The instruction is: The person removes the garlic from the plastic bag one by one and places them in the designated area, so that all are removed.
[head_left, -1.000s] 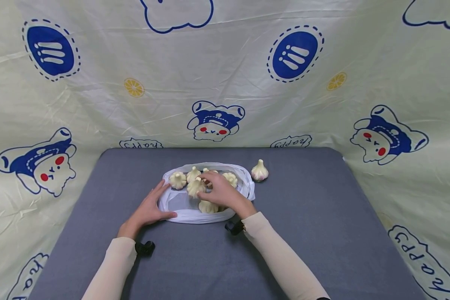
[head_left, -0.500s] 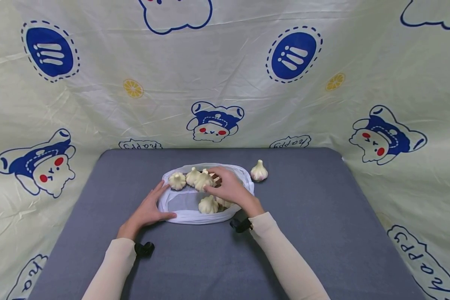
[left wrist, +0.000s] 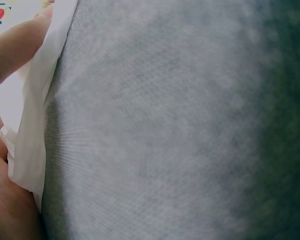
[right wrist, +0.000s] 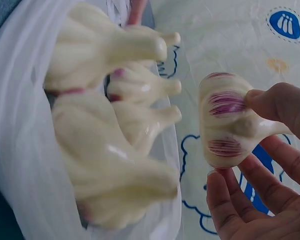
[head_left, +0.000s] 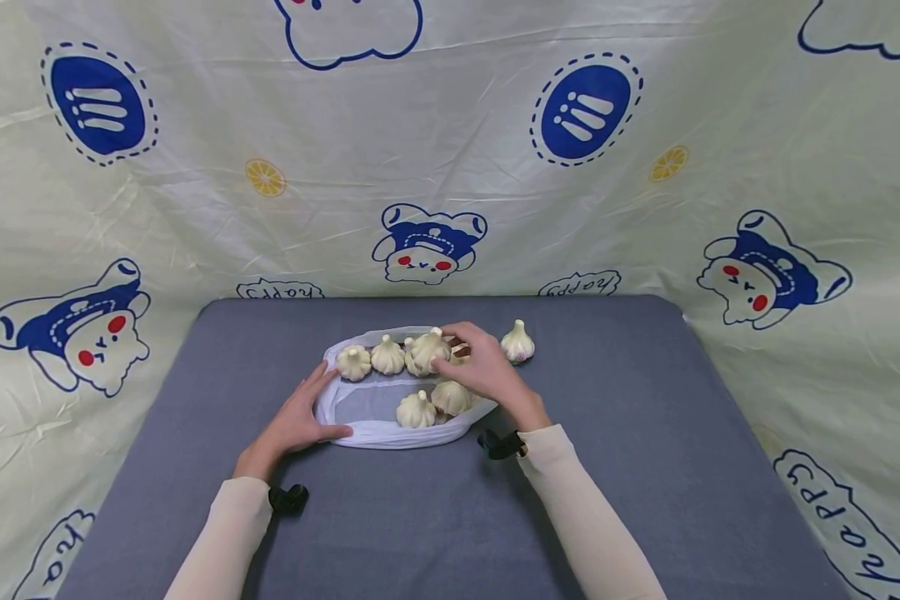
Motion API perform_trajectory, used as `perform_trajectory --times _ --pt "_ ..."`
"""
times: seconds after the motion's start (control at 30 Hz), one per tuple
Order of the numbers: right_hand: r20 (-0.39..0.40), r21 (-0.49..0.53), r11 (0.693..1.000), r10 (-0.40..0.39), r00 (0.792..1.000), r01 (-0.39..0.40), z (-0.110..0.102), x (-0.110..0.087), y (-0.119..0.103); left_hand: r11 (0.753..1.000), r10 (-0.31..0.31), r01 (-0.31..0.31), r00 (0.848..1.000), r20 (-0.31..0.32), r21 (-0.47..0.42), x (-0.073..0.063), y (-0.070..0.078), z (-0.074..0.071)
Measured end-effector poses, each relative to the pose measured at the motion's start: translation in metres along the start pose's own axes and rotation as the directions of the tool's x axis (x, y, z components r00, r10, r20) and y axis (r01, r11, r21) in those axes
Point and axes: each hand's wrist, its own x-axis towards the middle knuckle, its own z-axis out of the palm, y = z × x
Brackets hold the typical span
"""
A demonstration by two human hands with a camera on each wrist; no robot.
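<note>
My right hand (head_left: 483,364) pinches a garlic bulb (head_left: 429,352) between thumb and fingers, above the far right part of a white plastic bag (head_left: 390,435). In the right wrist view this garlic bulb (right wrist: 230,120) shows purple streaks and is apart from the others. Several more bulbs sit inside the bag: two in the far row, one at the left (head_left: 354,363), and two near the front, one a pale bulb (head_left: 416,409). My left hand (head_left: 300,417) rests against the bag's left rim, thumb and fingers spread. The left wrist view shows the thumb (left wrist: 20,47) beside the white rim.
A single garlic bulb (head_left: 518,342) stands outside the bag, to its right. The table (head_left: 630,467) has a grey cloth cover. Behind its far edge hangs a printed curtain (head_left: 450,133).
My right hand has moved right and slightly away from me, carrying the garlic bulb along the bag. The front bulbs are more exposed now. My left hand has stayed at the rim.
</note>
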Motion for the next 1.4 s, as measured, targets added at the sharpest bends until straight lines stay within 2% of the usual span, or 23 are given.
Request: perform_trajectory --times 0.17,0.37,0.87,1.27,1.4 --pt "-0.023 0.001 1.0 0.025 0.999 -0.025 -0.011 -0.005 0.007 1.0 0.004 -0.004 1.0 0.0 0.0 0.0 -0.001 0.001" --pt "-0.091 -0.011 1.0 0.023 0.996 -0.024 -0.027 -0.014 0.015 1.0 0.011 -0.011 1.0 -0.003 -0.001 0.001 -0.001 0.001" --pt "-0.256 -0.011 0.995 0.091 0.962 -0.096 -0.074 -0.033 0.047 1.0 0.013 -0.013 1.0 -0.002 0.007 0.001 -0.002 0.002" --pt "-0.342 -0.019 0.991 0.121 0.932 -0.136 -0.091 -0.042 0.077 1.0 0.013 -0.013 1.0 -0.003 0.006 0.001 -0.002 0.001" --pt "-0.351 -0.026 0.989 0.126 0.928 -0.144 -0.094 -0.044 0.085 1.0 0.007 -0.007 1.0 0.0 0.003 0.0 -0.001 0.001"
